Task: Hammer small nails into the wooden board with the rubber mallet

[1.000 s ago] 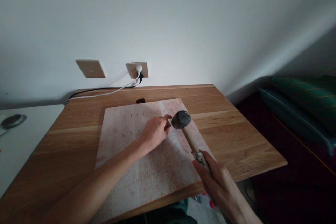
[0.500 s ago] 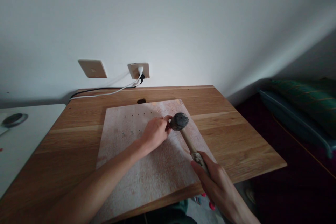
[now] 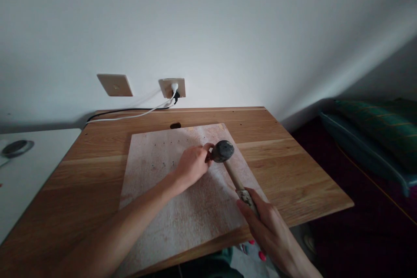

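My right hand [image 3: 265,217] is wrapped round the wooden handle of a mallet [image 3: 223,151] with a dark, rounded head. That head hangs over the right part of a worn whitish board [image 3: 176,208], right beside the fingertips of my left hand [image 3: 194,163]. The left fingers are pinched together just left of the mallet head; what they hold, if anything, is too small and hidden to make out. Several small dark holes or marks run in rows across the board to the left of my left hand.
The board lies on a wooden table [image 3: 286,169] against a white wall. A wall socket [image 3: 172,88] has white and black cables plugged in, running left along the table's back edge. A white surface [image 3: 39,173] adjoins at left; cushions [image 3: 374,139] lie at right.
Both hands and the mallet keep almost the same place. The view has shifted only very slightly.
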A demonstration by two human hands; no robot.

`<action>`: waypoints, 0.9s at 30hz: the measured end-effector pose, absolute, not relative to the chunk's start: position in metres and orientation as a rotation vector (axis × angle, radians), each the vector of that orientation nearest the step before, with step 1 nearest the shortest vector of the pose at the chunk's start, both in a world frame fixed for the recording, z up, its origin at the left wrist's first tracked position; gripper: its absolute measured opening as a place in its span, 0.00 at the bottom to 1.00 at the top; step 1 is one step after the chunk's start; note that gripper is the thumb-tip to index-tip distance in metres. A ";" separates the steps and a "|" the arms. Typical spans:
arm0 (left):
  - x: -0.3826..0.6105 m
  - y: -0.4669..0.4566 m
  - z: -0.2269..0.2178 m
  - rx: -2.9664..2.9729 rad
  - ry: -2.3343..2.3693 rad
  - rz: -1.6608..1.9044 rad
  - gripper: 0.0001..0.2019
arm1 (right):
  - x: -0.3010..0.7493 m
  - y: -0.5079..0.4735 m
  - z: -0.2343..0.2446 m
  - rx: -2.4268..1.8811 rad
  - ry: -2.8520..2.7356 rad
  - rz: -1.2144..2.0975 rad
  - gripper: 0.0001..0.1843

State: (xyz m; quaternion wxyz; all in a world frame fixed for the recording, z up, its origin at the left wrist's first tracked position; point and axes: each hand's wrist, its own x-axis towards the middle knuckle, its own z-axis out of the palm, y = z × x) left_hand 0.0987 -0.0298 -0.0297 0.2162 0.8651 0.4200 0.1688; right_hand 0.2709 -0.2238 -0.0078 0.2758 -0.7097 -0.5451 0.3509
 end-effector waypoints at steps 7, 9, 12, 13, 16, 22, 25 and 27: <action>0.099 -0.031 -0.030 2.414 1.121 0.542 0.22 | 0.262 -0.220 -0.001 -1.869 -1.396 0.940 0.25; 0.099 -0.031 -0.031 2.403 1.112 0.555 0.22 | 0.262 -0.220 0.000 -1.871 -1.388 0.932 0.24; 0.098 -0.030 -0.032 2.377 1.131 0.562 0.23 | 0.262 -0.222 0.004 -1.882 -1.388 0.950 0.25; 0.098 -0.029 -0.033 2.364 1.138 0.560 0.23 | 0.262 -0.224 0.006 -1.893 -1.366 0.965 0.26; 0.098 -0.028 -0.034 2.327 1.124 0.552 0.23 | 0.262 -0.229 0.013 -1.924 -1.235 1.021 0.31; 0.099 -0.029 -0.032 2.338 1.164 0.514 0.25 | 0.262 -0.226 0.008 -1.869 -1.424 0.842 0.24; 0.099 -0.029 -0.031 2.339 1.187 0.485 0.25 | 0.261 -0.225 0.003 -1.908 -1.411 0.866 0.25; 0.099 -0.029 -0.032 2.338 1.188 0.501 0.25 | 0.260 -0.227 0.005 -1.928 -1.379 0.875 0.27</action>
